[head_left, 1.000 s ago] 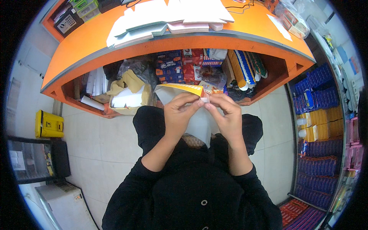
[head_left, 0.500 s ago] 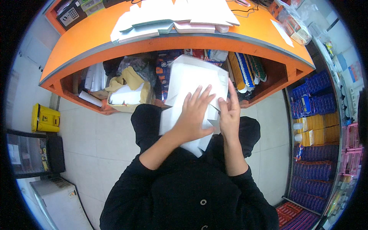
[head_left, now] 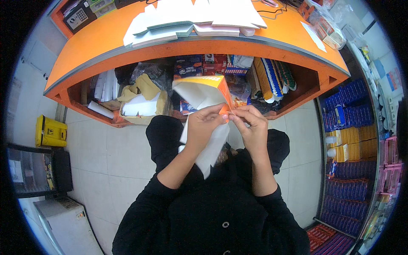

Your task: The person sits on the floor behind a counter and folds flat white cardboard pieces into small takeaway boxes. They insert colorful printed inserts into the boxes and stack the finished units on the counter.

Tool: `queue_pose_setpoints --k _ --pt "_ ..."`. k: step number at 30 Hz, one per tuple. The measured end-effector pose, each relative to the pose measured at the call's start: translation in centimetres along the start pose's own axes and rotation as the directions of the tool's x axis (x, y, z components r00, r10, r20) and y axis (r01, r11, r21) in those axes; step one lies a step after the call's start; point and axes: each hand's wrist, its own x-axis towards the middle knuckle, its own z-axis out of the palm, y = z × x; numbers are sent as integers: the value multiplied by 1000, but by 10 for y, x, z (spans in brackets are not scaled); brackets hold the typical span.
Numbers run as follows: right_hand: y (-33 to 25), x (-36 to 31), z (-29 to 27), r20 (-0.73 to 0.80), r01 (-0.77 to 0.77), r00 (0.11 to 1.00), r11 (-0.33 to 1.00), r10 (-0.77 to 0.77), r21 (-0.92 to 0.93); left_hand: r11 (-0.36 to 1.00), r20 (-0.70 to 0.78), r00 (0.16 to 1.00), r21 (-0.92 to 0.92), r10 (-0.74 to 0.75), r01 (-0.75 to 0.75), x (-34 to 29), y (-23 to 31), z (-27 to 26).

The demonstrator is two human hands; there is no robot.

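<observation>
Above my lap I hold a partly folded cardboard box [head_left: 195,95], white inside with an orange and yellow printed outside. Its far panel stands raised, and a white flap hangs down toward my lap. My left hand [head_left: 201,126] pinches a small orange flap at the right-hand corner. Close beside it, the fingers of my right hand [head_left: 253,124] grip the same corner. The two hands nearly touch, and the fingertips partly hide the flap where they meet.
An orange desk [head_left: 102,44] bears stacks of flat white box blanks [head_left: 182,21]. On its shelf below sit an opened brown-wrapped pack [head_left: 142,102], blue and red packages [head_left: 214,61] and upright card stacks [head_left: 267,80]. To the right, shelves [head_left: 346,170] hold many blue packs.
The cardboard lay flatter, white side up, under my left palm. Now its far panel is folded up, showing orange print, and both hands have come together at the right corner.
</observation>
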Motion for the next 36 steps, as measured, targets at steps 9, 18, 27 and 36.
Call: queue_pose_setpoints --k 9,18,27,36 --pt "2 -1 0 83 -120 990 985 110 126 996 119 990 36 76 -81 0 -5 -3" --pt "3 -6 4 162 130 978 992 -129 9 975 26 976 -51 218 -217 4 2 -3" --pt "45 19 -45 546 -536 820 560 171 631 -3 805 546 562 233 -827 11 -15 -30" --pt "16 -8 -5 393 3 919 996 33 -90 424 522 832 720 191 -549 -2 -15 -30"
